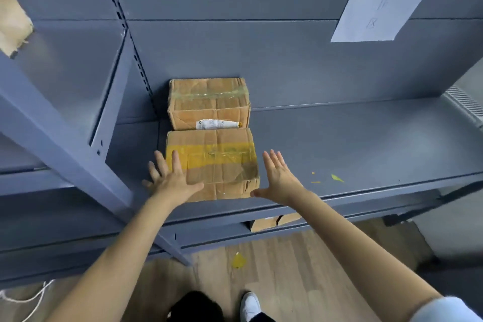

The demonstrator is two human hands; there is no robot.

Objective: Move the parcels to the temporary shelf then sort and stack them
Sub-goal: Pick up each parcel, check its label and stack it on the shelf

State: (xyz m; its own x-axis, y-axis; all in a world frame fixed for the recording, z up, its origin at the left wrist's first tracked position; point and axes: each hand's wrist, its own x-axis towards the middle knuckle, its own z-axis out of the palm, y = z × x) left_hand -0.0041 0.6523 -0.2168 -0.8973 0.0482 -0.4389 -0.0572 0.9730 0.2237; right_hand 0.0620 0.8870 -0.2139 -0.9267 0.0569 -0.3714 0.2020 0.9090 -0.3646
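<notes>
Both hands, left [172,180] and right [279,180], flank the front box [211,162] with fingers spread wide, holding nothing; it lies at the shelf [366,144] edge touching the rear box [209,102], so a careless nudge could tip it off.

The left grip [170,180] lies on the near left corner of the yellow-taped brown cardboard parcel [213,165]; the right grip [278,178] sits just beside that parcel's right edge, over the grey metal shelf [366,144]; beyond both grips, a clear-taped brown cardboard parcel [209,102] touches the first one's far side, backed against the shelf wall; below the right grip, more cardboard boxes [274,221] sit on a lower shelf.
</notes>
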